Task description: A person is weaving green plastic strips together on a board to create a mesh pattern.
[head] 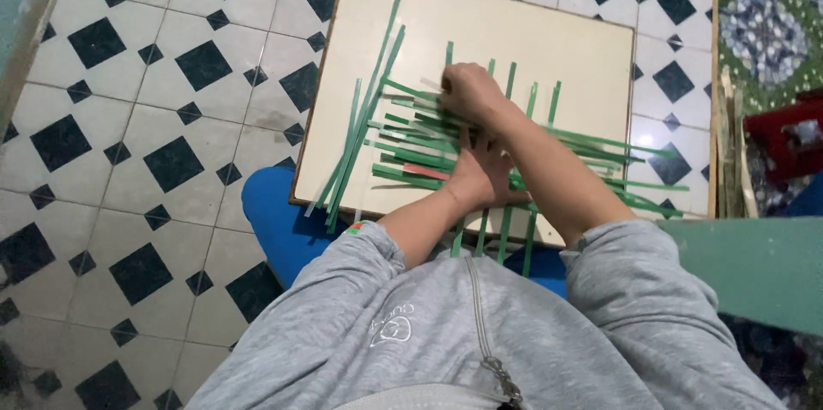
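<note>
A cream board (557, 41) lies in front of me with several green strips (411, 157) woven across each other on it. My left hand (483, 174) presses flat on the woven strips near the board's front edge. My right hand (467, 91) reaches over it and pinches a strip at the upper part of the weave; the fingertips are curled and partly hidden. One reddish strip (426, 172) lies among the green ones. A loose bundle of long green strips (364, 119) lies slanted along the board's left side.
The board rests on a blue stool or seat (274, 217) above a white floor with black diamond tiles (154, 119). A patterned green mat (763, 24) and a red object (784, 140) lie to the right, beside some wooden sticks (733, 153). A green ledge (754, 264) is at lower right.
</note>
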